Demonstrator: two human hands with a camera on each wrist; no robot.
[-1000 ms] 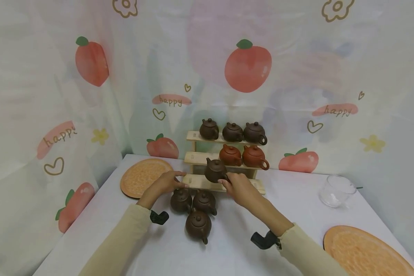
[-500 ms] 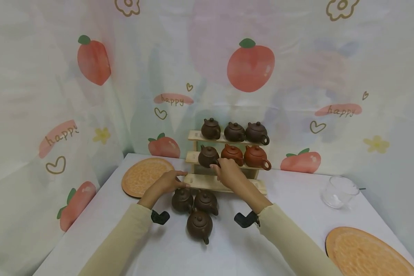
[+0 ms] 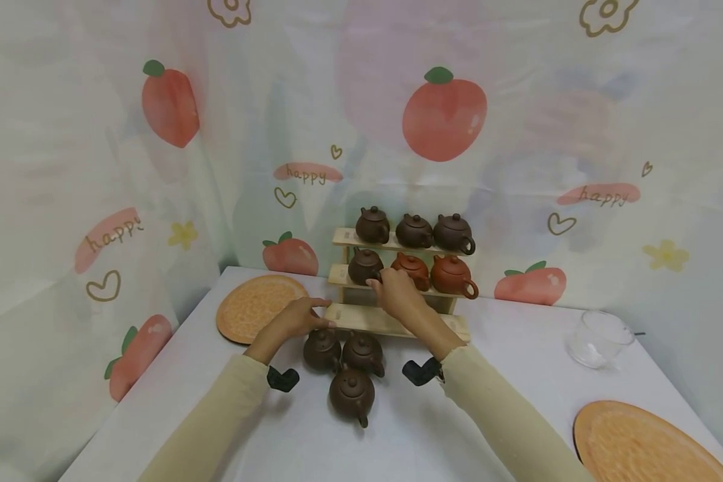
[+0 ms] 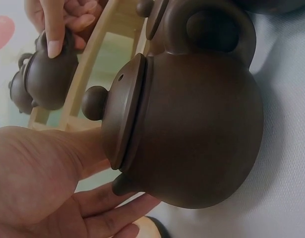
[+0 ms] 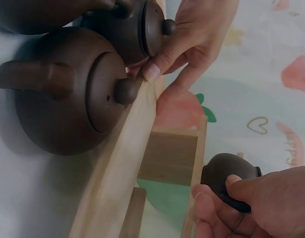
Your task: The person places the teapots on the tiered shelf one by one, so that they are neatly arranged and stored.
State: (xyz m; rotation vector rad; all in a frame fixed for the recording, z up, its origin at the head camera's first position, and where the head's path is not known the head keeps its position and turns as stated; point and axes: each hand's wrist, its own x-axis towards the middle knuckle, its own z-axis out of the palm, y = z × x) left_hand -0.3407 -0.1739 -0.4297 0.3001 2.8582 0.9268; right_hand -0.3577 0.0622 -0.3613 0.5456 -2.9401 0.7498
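Observation:
A dark brown teapot point(image 3: 364, 266) sits at the left end of the middle tier of a wooden step shelf point(image 3: 367, 318). Its handle is pinched between the thumb and fingers of my right hand point(image 3: 400, 294), which partly hides it and a reddish teapot point(image 3: 411, 269). In the right wrist view, my right hand point(image 5: 271, 201) is at this teapot's point(image 5: 230, 173) handle side. My left hand point(image 3: 298, 318) grips the left end of the lowest tier, thumb point(image 5: 152, 73) on its edge. Just below it, three dark teapots point(image 3: 352, 393) stand clustered on the table; one point(image 4: 202, 119) fills the left wrist view.
Three dark teapots point(image 3: 414, 231) line the top tier. Another reddish teapot point(image 3: 452, 276) sits at the middle tier's right. A round orange-patterned mat point(image 3: 259, 308) lies left, another point(image 3: 645, 445) front right. A clear glass cup point(image 3: 599, 340) stands right. Printed curtains point(image 3: 349, 100) surround the table.
My right hand has lifted the dark teapot from in front of the lower tiers up and left, onto the middle tier beside the reddish ones. My left hand keeps its place on the shelf end.

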